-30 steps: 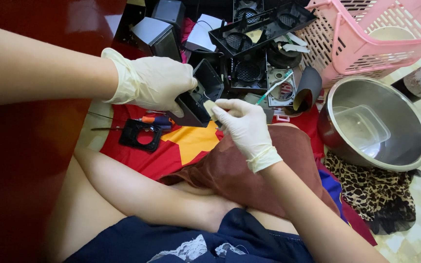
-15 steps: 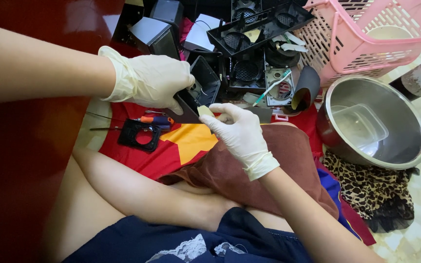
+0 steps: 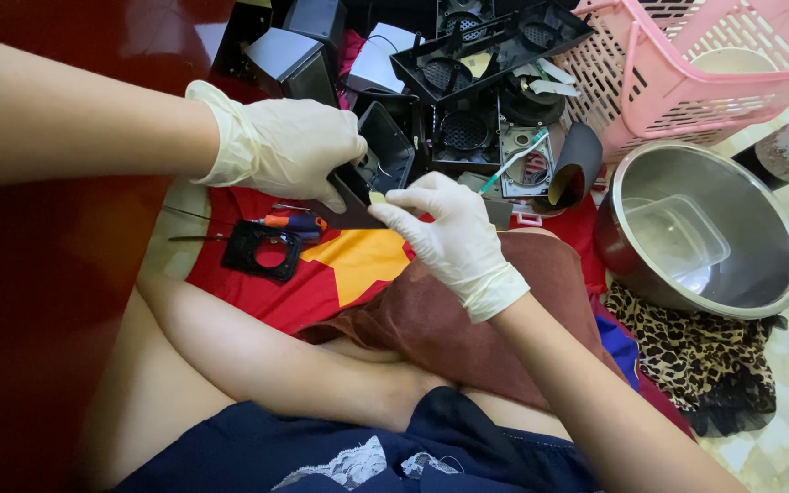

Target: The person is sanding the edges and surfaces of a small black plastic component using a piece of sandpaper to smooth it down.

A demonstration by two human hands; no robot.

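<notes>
Gloved left hand [image 3: 280,146] clamps the black angular plastic housing [image 3: 369,178] above the red cloth [image 3: 257,283], gloved right hand [image 3: 449,233] pinching its front edge; it looks light, stiff, slick under latex, best gripped by its rims.

Over the last second the right hand [image 3: 449,233] has shifted slightly up and toward the left hand [image 3: 285,146], its fingers [image 3: 394,210] now pinching a small pale yellowish piece [image 3: 377,197] right at the lower edge of the black plastic part [image 3: 372,178]. The left hand has tightened its grasp on that part, thumb lower along the bottom edge, and the part sits tipped a little more upright.
</notes>
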